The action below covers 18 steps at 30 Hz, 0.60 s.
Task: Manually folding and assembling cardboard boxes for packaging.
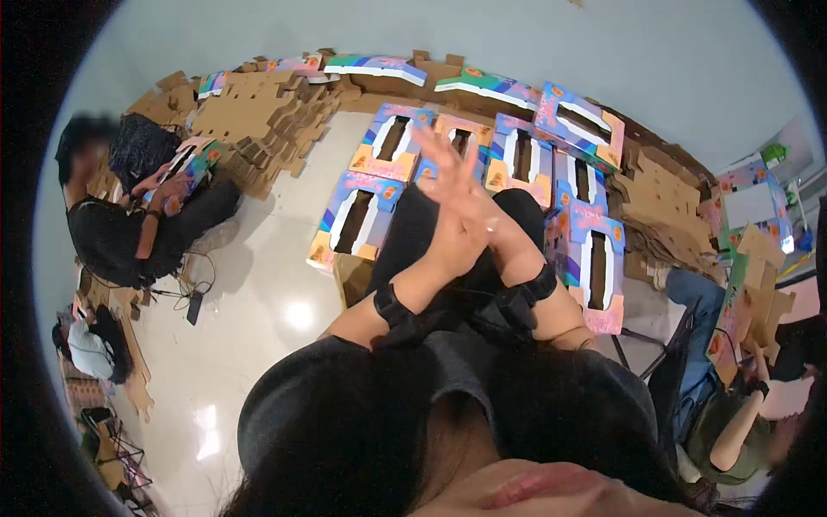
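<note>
My two hands meet over my lap, in front of the rows of boxes. My right hand [461, 189] reaches up and to the left, its fingers spread apart with nothing between them. Against its heel and wrist lies my left hand [459, 244], whose fingers are mostly hidden. Dark bands circle both wrists. Just beyond the hands stand several colourful cardboard boxes with long oval openings on top. Closest to my hands are a pink-and-blue box [538, 179] and a box [428, 168] partly covered by my fingers. Neither hand touches a box.
Flat brown cardboard [250, 112] is piled at the far left and more cardboard [663, 194] lies at the right. A seated person [112, 233] at the left handles a colourful box. Another person [732, 439] sits at the lower right beside cardboard. A cable [202, 280] lies on the floor.
</note>
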Each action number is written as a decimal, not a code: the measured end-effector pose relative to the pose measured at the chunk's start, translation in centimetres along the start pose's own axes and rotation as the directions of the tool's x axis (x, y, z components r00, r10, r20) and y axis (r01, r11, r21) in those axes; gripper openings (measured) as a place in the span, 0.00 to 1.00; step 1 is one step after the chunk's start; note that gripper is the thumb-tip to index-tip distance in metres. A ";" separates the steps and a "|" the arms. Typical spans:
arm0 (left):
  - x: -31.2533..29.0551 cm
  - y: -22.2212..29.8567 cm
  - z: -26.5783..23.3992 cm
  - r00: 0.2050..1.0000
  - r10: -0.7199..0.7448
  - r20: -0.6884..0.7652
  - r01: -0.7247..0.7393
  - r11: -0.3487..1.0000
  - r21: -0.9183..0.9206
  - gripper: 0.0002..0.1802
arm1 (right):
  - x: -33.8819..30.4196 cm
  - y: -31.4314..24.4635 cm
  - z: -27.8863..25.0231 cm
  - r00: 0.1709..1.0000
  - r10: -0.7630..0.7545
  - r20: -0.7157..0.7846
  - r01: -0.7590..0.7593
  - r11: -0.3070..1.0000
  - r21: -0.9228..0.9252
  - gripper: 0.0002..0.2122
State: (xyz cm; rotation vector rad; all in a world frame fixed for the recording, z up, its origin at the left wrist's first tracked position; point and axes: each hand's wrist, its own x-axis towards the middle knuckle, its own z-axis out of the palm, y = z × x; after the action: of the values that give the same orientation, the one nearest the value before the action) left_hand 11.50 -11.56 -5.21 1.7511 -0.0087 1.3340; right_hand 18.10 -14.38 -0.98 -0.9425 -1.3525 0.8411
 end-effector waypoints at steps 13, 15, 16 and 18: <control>6.2 -8.0 2.2 0.883 0.065 0.465 -0.257 0.897 0.361 0.52 | 1.6 5.7 -10.8 0.974 0.188 -0.128 -0.221 0.921 -0.320 0.13; 4.5 -10.6 3.4 0.873 -0.020 0.487 -0.138 0.949 0.285 0.51 | 0.8 8.1 -11.9 0.916 0.246 -0.316 -0.335 0.903 -0.268 0.15; 3.6 -11.6 3.3 0.871 -0.074 0.485 -0.058 0.966 0.251 0.51 | 0.9 8.8 -11.9 0.917 0.252 -0.309 -0.336 0.905 -0.259 0.15; 1.6 -13.4 3.9 0.862 -0.164 0.480 0.109 0.984 0.142 0.50 | 0.2 9.8 -12.5 0.893 0.363 -0.266 -0.446 0.791 -0.418 0.18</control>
State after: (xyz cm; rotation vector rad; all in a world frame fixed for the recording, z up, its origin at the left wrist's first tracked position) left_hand 21.78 -5.41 -12.57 2.1043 -0.0946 0.7692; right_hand 30.93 -11.08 -9.71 -1.7007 -1.2380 0.7340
